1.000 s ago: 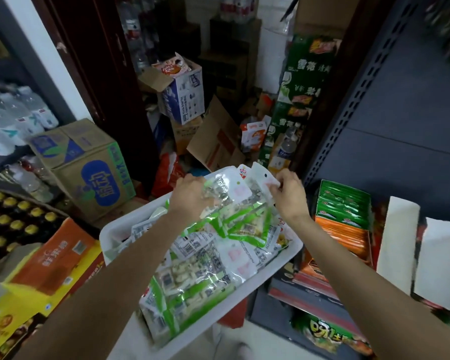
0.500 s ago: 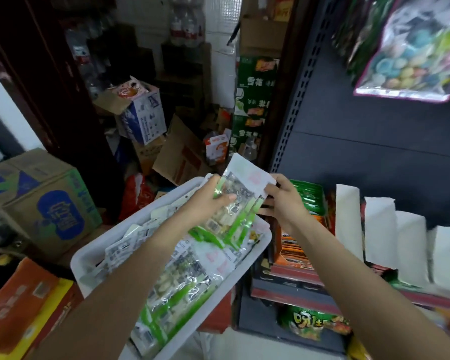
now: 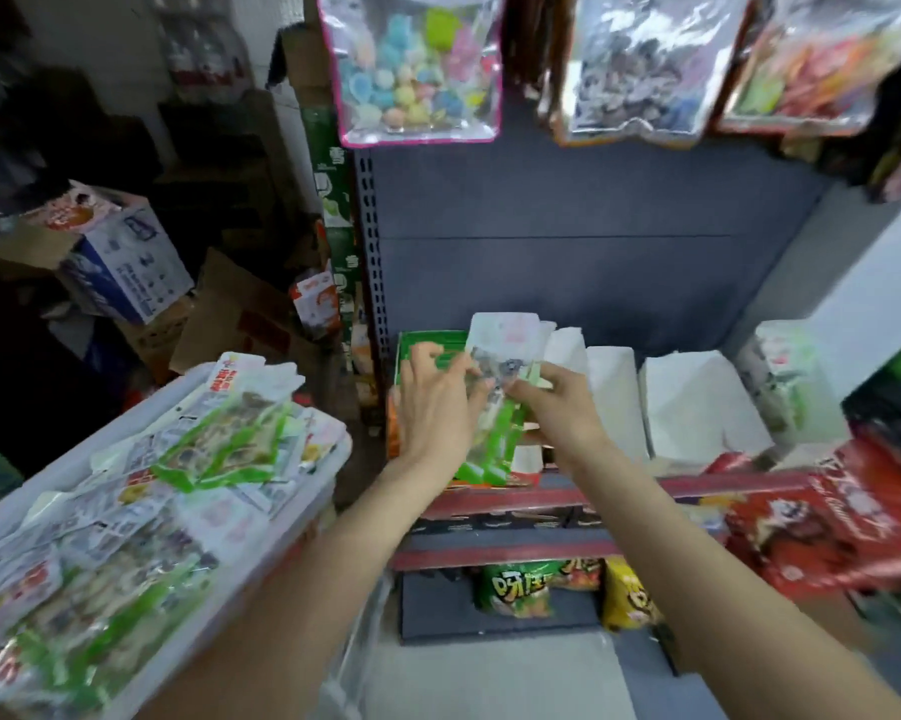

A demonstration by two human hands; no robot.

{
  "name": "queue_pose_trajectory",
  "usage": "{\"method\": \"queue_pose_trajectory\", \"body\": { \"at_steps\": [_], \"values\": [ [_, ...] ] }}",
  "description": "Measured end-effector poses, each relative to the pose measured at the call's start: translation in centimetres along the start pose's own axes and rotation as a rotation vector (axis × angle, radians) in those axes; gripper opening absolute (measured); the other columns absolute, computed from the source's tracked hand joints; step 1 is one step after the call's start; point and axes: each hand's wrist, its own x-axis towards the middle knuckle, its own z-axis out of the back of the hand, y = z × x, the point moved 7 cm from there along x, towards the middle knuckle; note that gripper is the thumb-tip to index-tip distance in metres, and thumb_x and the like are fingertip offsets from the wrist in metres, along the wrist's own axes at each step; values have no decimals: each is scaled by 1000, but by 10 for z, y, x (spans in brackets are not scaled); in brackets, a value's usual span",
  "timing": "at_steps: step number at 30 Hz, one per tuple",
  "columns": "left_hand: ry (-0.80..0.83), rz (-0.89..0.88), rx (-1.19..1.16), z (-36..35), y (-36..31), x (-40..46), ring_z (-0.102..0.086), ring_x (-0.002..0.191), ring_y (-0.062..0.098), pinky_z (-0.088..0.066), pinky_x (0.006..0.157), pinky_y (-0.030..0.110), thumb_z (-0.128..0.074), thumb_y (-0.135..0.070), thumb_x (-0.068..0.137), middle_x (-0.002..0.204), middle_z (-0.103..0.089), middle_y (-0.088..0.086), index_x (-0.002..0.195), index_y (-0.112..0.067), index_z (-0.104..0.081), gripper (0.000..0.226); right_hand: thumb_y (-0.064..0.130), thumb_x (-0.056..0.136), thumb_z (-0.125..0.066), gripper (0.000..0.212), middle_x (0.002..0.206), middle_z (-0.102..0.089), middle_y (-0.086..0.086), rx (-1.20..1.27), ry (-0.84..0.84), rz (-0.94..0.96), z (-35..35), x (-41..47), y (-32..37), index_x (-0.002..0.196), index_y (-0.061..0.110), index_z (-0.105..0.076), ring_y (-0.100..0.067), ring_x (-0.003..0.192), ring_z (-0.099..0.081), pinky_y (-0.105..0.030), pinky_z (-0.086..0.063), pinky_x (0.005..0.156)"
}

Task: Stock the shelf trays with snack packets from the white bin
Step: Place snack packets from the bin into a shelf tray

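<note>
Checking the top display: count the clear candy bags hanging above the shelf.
3: pastel candy bag at left, dark-filled bag in the middle, red-orange bag at right. More may hang out of frame.

Both hands hold snack packets over shelf trays.

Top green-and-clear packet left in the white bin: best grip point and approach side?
Probably the white header flap at the far end of the top packet, pinched from above. The packet lies flat on the pile in the white bin, so its sides are crowded, while that flap looks flat, free and empty. Both hands, left hand and right hand, are busy at the shelf.
</note>
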Motion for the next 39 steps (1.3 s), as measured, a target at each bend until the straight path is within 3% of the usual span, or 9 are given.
{"method": "queue_pose_trajectory", "body": {
  "at_steps": [6,12,15,18,21,27,30,35,39],
  "values": [
    [404,-29,-226,-83,-112,-12,-54,99,23,-37,77,24,-59,-51,86,105,-51,10,123,-20,-63,48,43,97,-43,40,89,-72,-4,78,22,-88,120,5,-12,95,12,-69,-20,79,-68,-37,-59,72],
    [290,26,-464,-130,-173,-11,-62,89,18,-48,76,21,-53,-12,92,103,-69,6,112,-16,-65,23,24,98,-47,25,96,-68,-4,138,81,-33,204,17,-12,96,11,-68,-17,83,-64,-27,-59,67],
    [323,90,-610,-152,-198,-5,-64,91,22,-52,82,43,-51,-11,94,104,-66,3,113,-17,-47,20,22,89,-65,19,92,-59,-3,-59,-49,81,243,32,-12,101,10,-59,-12,78,-59,-23,-54,65],
    [377,145,-727,-174,-217,7,-62,93,14,-52,86,40,-53,-7,94,107,-63,4,110,-13,-43,19,24,81,-73,39,103,-60,0,-194,-113,101,276,51,-12,110,18,-48,-10,89,-59,-14,-47,66],
    [434,150,-801,-197,-230,28,-63,87,12,-53,78,33,-54,-2,93,103,-65,4,108,-9,-45,19,21,85,-69,20,95,-66,5,-140,5,26,296,66,-14,100,21,-57,-2,80,-63,-15,-54,66],
    [416,42,-676,-246,-267,73,-65,89,28,-51,85,44,-65,-2,82,94,-67,10,89,-10,-55,14,-1,80,-70,16,74,-68,2,-139,-50,13,360,93,-17,82,15,-65,-9,63,-66,-22,-51,56],
    [466,18,-677,-276,-296,86,-63,86,19,-50,86,40,-66,-5,83,98,-67,10,92,-7,-56,13,3,81,-70,13,79,-69,-1,-173,-104,-5,394,104,-20,79,15,-66,-13,66,-66,-25,-53,59],
    [424,66,-598,-318,-328,111,-55,113,20,-43,97,30,-44,5,89,122,-59,8,116,-6,-55,31,8,83,-70,14,84,-64,-13,-155,-283,-2,462,126,-18,87,-4,-63,-24,73,-60,-47,-54,70],
    [487,-72,-166,-352,-351,131,-31,135,27,-31,107,35,-55,-10,86,149,-33,9,143,-12,-31,62,7,83,-70,27,68,-56,-4,-66,-396,26,514,149,-12,64,12,-51,-26,76,-58,-46,-52,75]
  ]
}}
